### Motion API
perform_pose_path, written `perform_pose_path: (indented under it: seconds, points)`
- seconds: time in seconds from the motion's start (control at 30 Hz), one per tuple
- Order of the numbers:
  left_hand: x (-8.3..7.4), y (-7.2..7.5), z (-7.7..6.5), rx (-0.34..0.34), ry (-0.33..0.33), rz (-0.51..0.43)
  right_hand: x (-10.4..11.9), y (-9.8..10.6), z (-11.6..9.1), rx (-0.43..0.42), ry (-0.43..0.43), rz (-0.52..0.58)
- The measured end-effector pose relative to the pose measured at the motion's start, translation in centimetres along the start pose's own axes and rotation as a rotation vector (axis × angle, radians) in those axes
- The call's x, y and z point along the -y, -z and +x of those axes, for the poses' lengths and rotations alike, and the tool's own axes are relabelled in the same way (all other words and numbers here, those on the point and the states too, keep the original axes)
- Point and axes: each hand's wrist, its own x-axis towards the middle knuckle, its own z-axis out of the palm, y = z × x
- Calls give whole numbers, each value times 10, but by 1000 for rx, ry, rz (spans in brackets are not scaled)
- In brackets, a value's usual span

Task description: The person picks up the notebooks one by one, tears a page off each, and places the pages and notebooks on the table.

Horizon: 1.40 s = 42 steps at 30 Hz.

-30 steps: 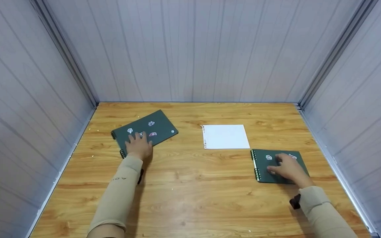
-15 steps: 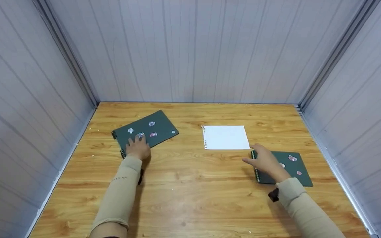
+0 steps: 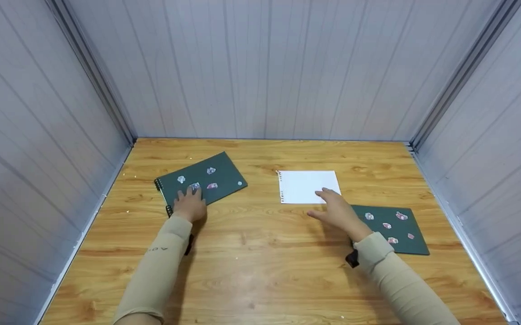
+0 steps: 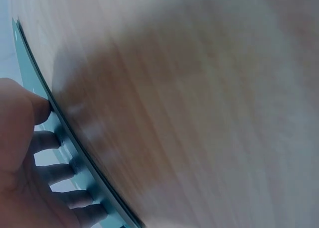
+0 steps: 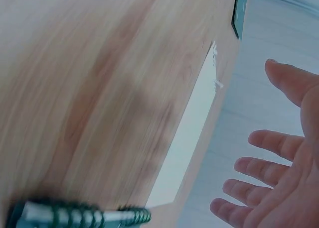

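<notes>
My left hand rests with spread fingers on the near edge of a dark green spiral notebook, which lies askew at the left with flower-like stickers on its cover. In the left wrist view, the fingertips touch that cover. My right hand hovers with fingers spread, overlapping the near right corner of a white sheet of paper with a torn, holed left edge. In the right wrist view, nothing is between its fingers. A second green spiral notebook lies right of that hand, its binding mostly hidden by the forearm.
Everything lies on a wood-grain table. Pale panelled walls close it in at the back and on both sides. Small white scraps dot the tabletop toward the left edge.
My right hand has lifted off the right notebook and moved left to the paper, uncovering the stickers. The left hand stays on its notebook, which looks almost unmoved.
</notes>
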Motion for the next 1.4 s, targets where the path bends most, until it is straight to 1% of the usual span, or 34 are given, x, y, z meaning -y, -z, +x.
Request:
perform_pose_path:
  seconds: [0.13,0.23,0.47,0.53,0.7,0.97,1.1,1.27,1.4]
  points:
    - [1,-2,-8,19,-45,30,10,-7,5,19,-5,-11]
    - [1,-2,-15,20,-83,54,16,-11,7,39,1,-7]
    - [-1,-3,-34,-1,-163,95,26,-20,11,101,69,27]
    - [-3,-3,-37,1,-178,103,31,-23,11,110,88,45]
    - [-6,-5,-47,4,-225,117,41,-36,15,114,142,50]
    - [-13,-13,-65,-19,-316,117,64,-56,21,134,245,-28]
    - [-19,-19,-72,-11,-340,121,74,-67,22,149,283,-50]
    - [-29,-28,-82,-4,-379,128,82,-77,21,203,272,-91]
    - [-36,-35,-89,-22,-439,144,85,-82,19,235,275,-102]
